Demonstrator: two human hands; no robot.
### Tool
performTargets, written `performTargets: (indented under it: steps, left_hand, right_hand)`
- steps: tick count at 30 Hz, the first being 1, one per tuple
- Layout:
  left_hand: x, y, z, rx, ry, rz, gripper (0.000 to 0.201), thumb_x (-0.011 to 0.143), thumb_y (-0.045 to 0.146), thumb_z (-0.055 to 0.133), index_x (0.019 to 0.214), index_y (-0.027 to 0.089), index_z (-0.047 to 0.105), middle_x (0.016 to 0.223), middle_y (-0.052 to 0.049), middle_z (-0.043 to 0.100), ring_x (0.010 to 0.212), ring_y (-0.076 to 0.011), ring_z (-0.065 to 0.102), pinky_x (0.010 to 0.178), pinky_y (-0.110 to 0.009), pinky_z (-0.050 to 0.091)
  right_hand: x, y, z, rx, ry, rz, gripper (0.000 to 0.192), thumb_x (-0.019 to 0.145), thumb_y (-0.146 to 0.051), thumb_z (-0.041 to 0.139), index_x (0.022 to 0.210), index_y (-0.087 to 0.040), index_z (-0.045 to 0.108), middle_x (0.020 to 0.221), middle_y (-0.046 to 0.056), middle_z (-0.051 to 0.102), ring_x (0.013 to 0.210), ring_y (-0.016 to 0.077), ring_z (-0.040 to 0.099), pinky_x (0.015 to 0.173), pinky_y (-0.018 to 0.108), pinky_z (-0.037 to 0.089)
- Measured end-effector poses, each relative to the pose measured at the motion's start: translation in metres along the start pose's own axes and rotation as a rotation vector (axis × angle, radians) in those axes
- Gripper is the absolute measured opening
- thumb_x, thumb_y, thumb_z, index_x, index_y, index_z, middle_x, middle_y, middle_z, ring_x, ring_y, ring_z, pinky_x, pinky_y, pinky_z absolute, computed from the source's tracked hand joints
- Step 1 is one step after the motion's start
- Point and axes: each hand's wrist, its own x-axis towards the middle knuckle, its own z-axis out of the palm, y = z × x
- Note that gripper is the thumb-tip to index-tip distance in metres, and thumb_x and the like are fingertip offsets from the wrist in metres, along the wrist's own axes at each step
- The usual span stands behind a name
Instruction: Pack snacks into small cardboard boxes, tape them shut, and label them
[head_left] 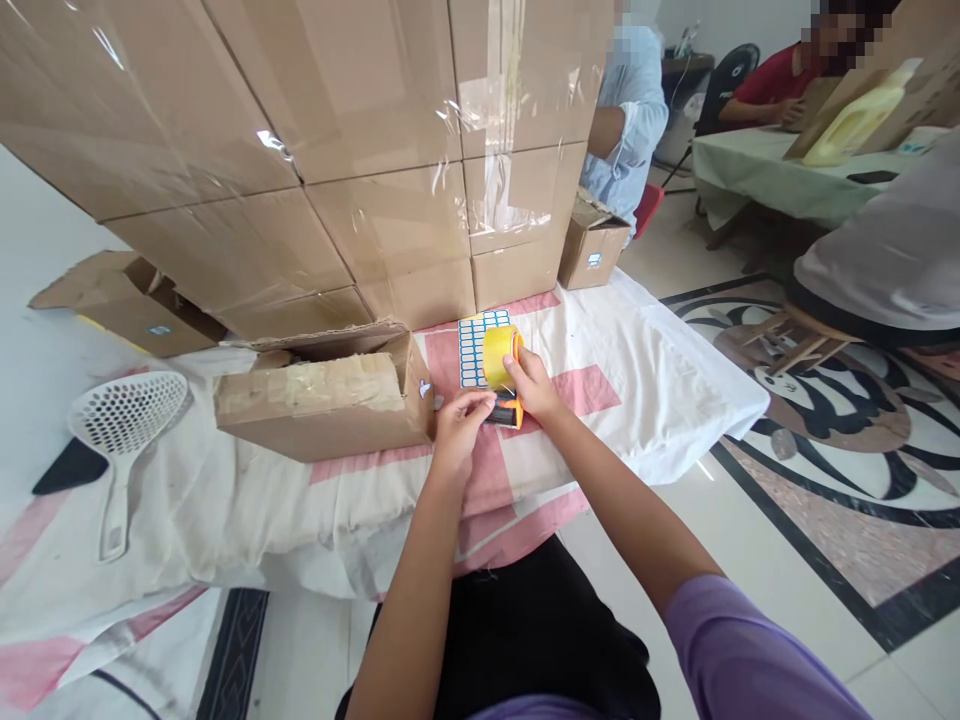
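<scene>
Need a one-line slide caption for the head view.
Both hands, left hand and right hand, hold a tape dispenser beside a taped carton.

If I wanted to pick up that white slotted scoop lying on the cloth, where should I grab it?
Probably by the long handle of the white scoop, coming from above. It lies flat on the cloth with the handle pointing toward the person. The handle is narrow enough for fingers to close around; the wide perforated bowl at the far end is not.

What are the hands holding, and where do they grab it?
A tape dispenser. The right hand grips its top by the yellow roll; the left hand pinches its lower end.
</scene>
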Motion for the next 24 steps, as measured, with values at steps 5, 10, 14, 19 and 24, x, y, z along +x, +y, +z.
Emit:
performTargets:
  steps: [5, 10, 14, 19, 24]
  left_hand:
    - [-0.006, 0.012, -0.002, -0.076, 0.060, -0.106, 0.030, 0.073, 0.044, 0.079, 0.088, 0.019, 0.074, 0.097, -0.008, 0.077, 0.097, -0.0230, 0.071, 0.089, -0.038, 0.054]
    - [-0.011, 0.023, 0.000, -0.086, 0.023, -0.223, 0.036, 0.066, 0.037, 0.086, 0.093, 0.016, 0.075, 0.081, -0.006, 0.076, 0.065, -0.0171, 0.068, 0.064, -0.031, 0.053]
    - [-0.015, 0.027, 0.007, -0.097, 0.010, -0.291, 0.038, 0.062, 0.034, 0.088, 0.091, 0.013, 0.075, 0.068, -0.004, 0.072, 0.051, -0.0129, 0.061, 0.054, -0.027, 0.049]
    - [-0.025, 0.039, 0.024, -0.113, 0.004, -0.300, 0.032, 0.068, 0.030, 0.083, 0.094, 0.014, 0.074, 0.072, -0.005, 0.074, 0.055, -0.0133, 0.065, 0.056, -0.026, 0.052]
    - [-0.033, 0.048, 0.036, -0.113, 0.005, -0.296, 0.028, 0.071, 0.023, 0.079, 0.097, 0.013, 0.073, 0.072, -0.004, 0.074, 0.055, -0.0134, 0.066, 0.057, -0.026, 0.054]
  right_hand:
    - [-0.002, 0.005, -0.002, -0.119, 0.005, -0.086, 0.056, 0.095, -0.074, 0.043, 0.080, -0.022, 0.059, 0.074, 0.003, 0.061, 0.067, 0.0209, 0.055, 0.066, 0.036, 0.047]
    - [-0.004, 0.006, -0.003, -0.092, 0.079, -0.092, 0.052, 0.100, -0.066, 0.039, 0.075, -0.023, 0.055, 0.067, 0.001, 0.055, 0.059, 0.0185, 0.048, 0.059, 0.034, 0.041]
    - [-0.006, 0.004, -0.002, -0.063, 0.174, -0.095, 0.055, 0.100, -0.067, 0.040, 0.066, -0.024, 0.044, 0.060, -0.002, 0.043, 0.054, 0.0157, 0.038, 0.055, 0.033, 0.034]
    - [-0.008, -0.003, -0.004, -0.007, 0.284, -0.071, 0.054, 0.102, -0.065, 0.035, 0.069, -0.024, 0.046, 0.062, -0.001, 0.046, 0.054, 0.0159, 0.040, 0.051, 0.032, 0.033]
    - [-0.005, -0.008, -0.010, 0.125, 0.394, 0.021, 0.054, 0.098, -0.070, 0.040, 0.071, -0.025, 0.053, 0.065, 0.001, 0.053, 0.058, 0.0178, 0.048, 0.054, 0.032, 0.044]
